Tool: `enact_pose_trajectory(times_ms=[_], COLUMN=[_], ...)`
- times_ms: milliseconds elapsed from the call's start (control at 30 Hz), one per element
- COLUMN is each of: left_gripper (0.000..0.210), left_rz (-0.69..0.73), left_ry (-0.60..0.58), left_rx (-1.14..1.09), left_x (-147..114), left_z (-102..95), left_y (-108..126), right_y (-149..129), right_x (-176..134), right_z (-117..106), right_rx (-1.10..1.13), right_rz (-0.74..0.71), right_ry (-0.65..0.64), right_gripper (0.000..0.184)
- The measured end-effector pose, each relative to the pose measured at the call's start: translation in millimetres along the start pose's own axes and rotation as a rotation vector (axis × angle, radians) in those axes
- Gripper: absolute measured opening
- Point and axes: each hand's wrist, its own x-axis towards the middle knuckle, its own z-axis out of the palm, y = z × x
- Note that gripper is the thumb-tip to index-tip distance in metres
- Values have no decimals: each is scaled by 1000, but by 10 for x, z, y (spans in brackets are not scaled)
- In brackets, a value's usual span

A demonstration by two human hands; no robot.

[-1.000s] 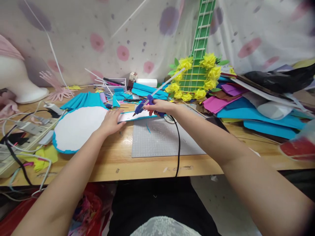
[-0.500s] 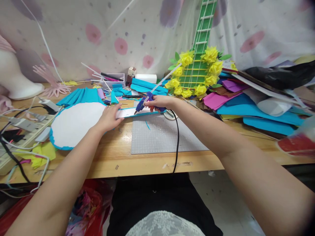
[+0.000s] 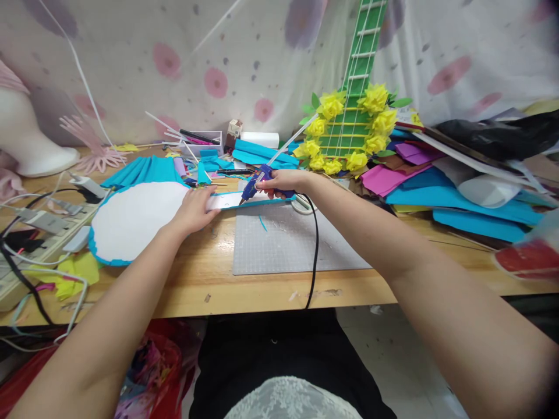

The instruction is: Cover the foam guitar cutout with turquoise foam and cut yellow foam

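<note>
A white guitar-shaped cutout [image 3: 137,218] with blue paper along its edges lies flat, its round body on the left and narrow neck [image 3: 220,201] pointing right. My left hand [image 3: 198,206] grips it where body meets neck, thumb on the near side and fingers over the far side. In my right hand [image 3: 282,181] is a blue hot glue gun [image 3: 252,189], a glue stick [image 3: 290,142] jutting from its back. Its nozzle points down at the neck's near edge. The black cord [image 3: 317,250] hangs from the gun over the table edge.
Beneath the neck's right end is a grey cutting mat [image 3: 283,250], with a tape roll [image 3: 305,205] on it. A green paper guitar with yellow flowers [image 3: 331,105] leans at the back. Coloured paper [image 3: 463,195] is piled right; a power strip [image 3: 52,233] with cables lies left.
The glue gun's nozzle has shifted very slightly along the neck, towards its near edge. My left hand stays in place on the cutout.
</note>
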Motion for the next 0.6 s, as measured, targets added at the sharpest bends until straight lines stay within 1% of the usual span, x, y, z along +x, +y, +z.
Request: enact_pose_trajectory(times_ms=[200, 600], left_gripper=[60, 59], left_rz=[-1, -3], left_ry=[0, 2], left_rx=[11, 3], left_x=[5, 8], left_z=[7, 3], left_y=[-16, -16], right_y=[-8, -66], right_x=[73, 87], right_z=[36, 76], right_rx=[-25, -81], right_rz=[-30, -37], right_ry=[-41, -38], right_gripper=[30, 34])
